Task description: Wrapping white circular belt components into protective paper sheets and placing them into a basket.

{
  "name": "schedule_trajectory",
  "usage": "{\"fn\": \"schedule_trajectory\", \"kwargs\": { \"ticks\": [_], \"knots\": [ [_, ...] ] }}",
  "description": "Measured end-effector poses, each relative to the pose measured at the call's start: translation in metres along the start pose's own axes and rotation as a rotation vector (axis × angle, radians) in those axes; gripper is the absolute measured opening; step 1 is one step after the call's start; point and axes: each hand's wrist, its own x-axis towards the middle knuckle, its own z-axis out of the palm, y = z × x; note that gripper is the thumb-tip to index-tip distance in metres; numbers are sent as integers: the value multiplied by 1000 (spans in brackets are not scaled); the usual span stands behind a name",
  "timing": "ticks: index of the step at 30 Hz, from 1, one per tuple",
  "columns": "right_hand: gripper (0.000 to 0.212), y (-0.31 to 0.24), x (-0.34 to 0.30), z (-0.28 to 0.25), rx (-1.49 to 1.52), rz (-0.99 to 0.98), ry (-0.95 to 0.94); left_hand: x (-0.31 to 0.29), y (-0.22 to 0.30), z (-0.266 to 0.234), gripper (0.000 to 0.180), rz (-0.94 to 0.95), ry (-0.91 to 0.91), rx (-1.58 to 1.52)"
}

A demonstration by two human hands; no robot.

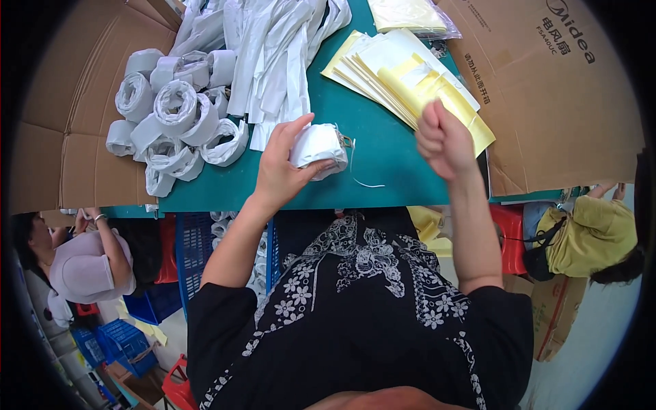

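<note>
My left hand (pixel 281 162) grips a roll wrapped in white strip (pixel 318 152), fingers behind it and thumb along its lower side. A bit of brownish coil shows at the roll's right end. From there a thin white strand (pixel 352 164) hangs down and curls onto the green tabletop. My right hand (pixel 445 139) is raised apart from the roll, its fingers closed in front of the yellow and white sheets (pixel 410 72). Whether anything is inside those fingers is hidden.
Several similar white rolls (pixel 175 107) are heaped at the left, beside long white strips (pixel 272 51). Cardboard walls (pixel 557 96) stand at both sides of the green table (pixel 273 195). A blue basket (pixel 193 249) holding more rolls is below the table edge. Two people sit nearby.
</note>
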Motion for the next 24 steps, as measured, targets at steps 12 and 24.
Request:
{"fn": "schedule_trajectory", "kwargs": {
  "ticks": [12, 24],
  "knots": [
    [12, 57, -8, 45, -868, -296, 295, 3, 36, 27, 59, 86, 102, 148],
    [29, 29, -92, -11, -1054, 135, 305, -1, 36, 42, 51, -323, 61, -504]
  ]
}}
